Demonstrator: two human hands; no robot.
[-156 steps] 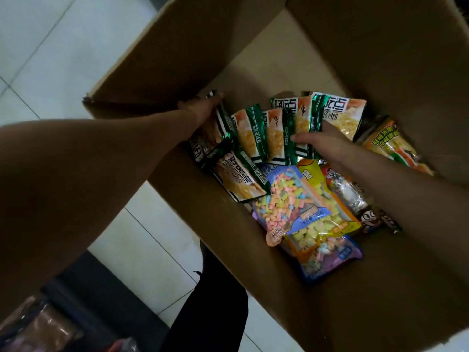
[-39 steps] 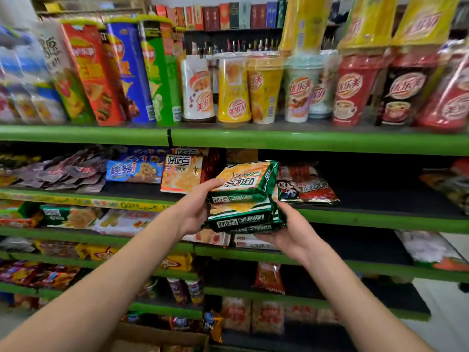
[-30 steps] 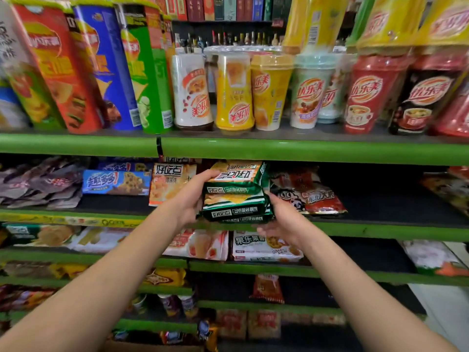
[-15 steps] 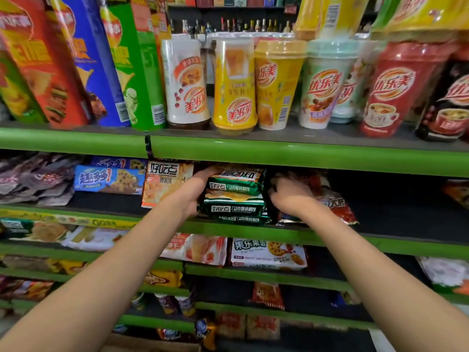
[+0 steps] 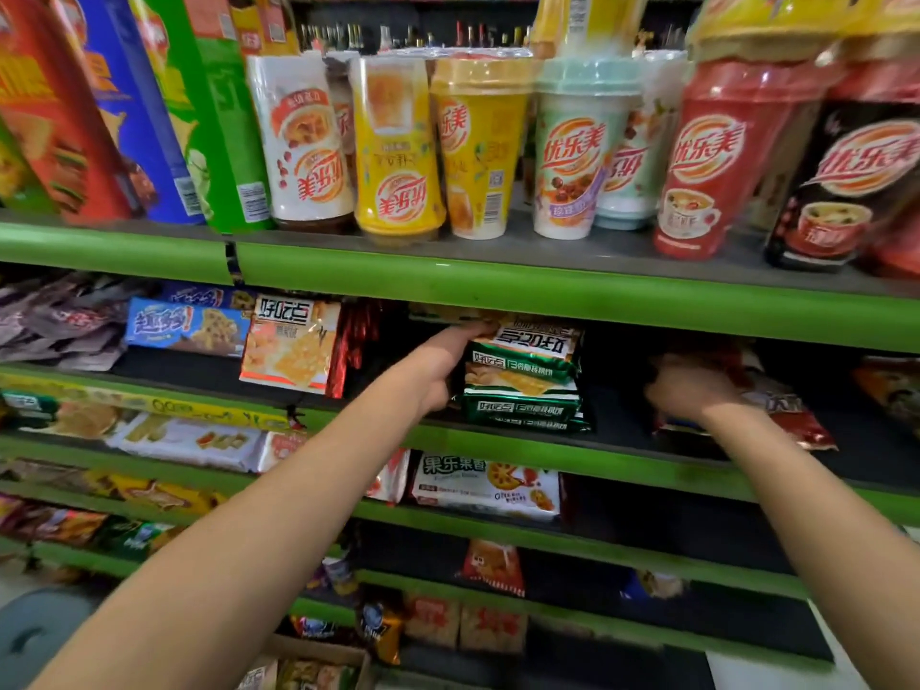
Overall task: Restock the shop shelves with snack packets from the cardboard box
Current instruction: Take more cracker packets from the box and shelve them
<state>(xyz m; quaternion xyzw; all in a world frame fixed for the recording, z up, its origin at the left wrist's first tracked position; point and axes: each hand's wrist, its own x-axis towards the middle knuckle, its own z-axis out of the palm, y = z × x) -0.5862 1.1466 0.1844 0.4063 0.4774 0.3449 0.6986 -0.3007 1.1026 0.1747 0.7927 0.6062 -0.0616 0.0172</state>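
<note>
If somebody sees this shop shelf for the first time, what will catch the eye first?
Probably the row of bright drink cups on the top green shelf. Below it, the left hand holds a stack of green snack packets on the second shelf, while the right hand touches a red packet beside them.

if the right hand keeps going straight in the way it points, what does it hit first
The right hand reaches into the shelf, already at the red snack packets. Straight on it would likely meet that pile first, then the dark back of the shelf; depth there is hard to judge.
</note>
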